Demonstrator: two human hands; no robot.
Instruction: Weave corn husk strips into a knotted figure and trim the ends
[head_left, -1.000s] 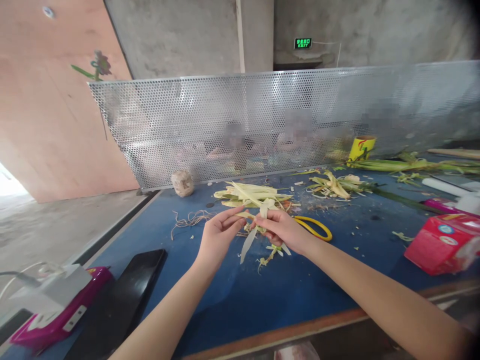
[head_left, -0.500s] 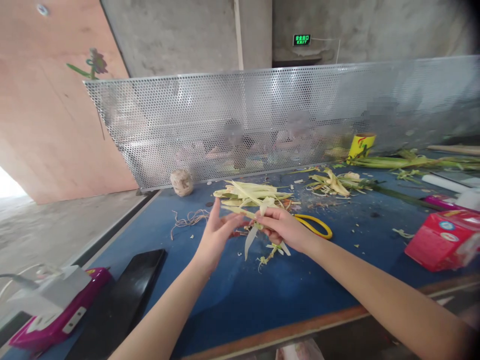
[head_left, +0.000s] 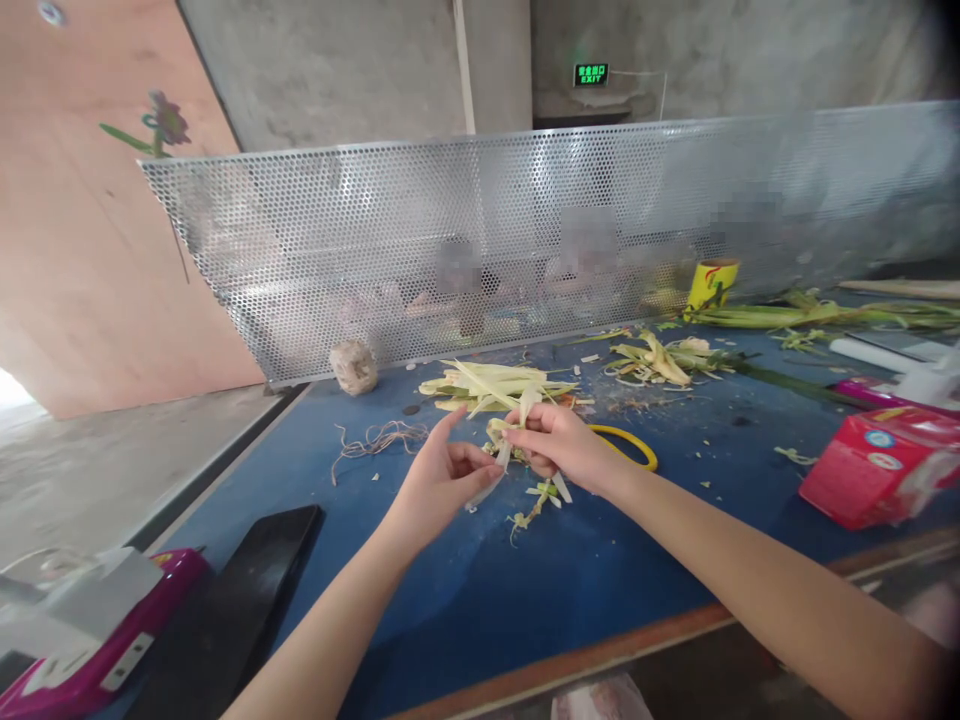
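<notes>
My right hand (head_left: 559,445) pinches a pale corn husk strip (head_left: 531,398), which sticks up above the fingers and folds over to the left. My left hand (head_left: 442,475) is beside it, thumb and fingertips closed on the strip's lower end, index finger raised. Just behind both hands lies a pile of pale green husks (head_left: 487,380). A yellow loop handle (head_left: 634,445) shows to the right of my right hand; the rest of that tool is hidden. Below the hands, a small green stalk scrap (head_left: 534,508) rests on the blue table (head_left: 510,610).
Thin brown strings (head_left: 375,440) lie to the left. A black phone-like slab (head_left: 232,600) and a purple power strip (head_left: 150,620) are at near left. A red packet (head_left: 874,465) sits at right, more husks (head_left: 660,360) behind. A perforated metal screen (head_left: 360,250) borders the back.
My left hand has moved right and closed on the strip's lower end. The husk strip that pointed left is now folded over near my right fingers. The view has shifted slightly.
</notes>
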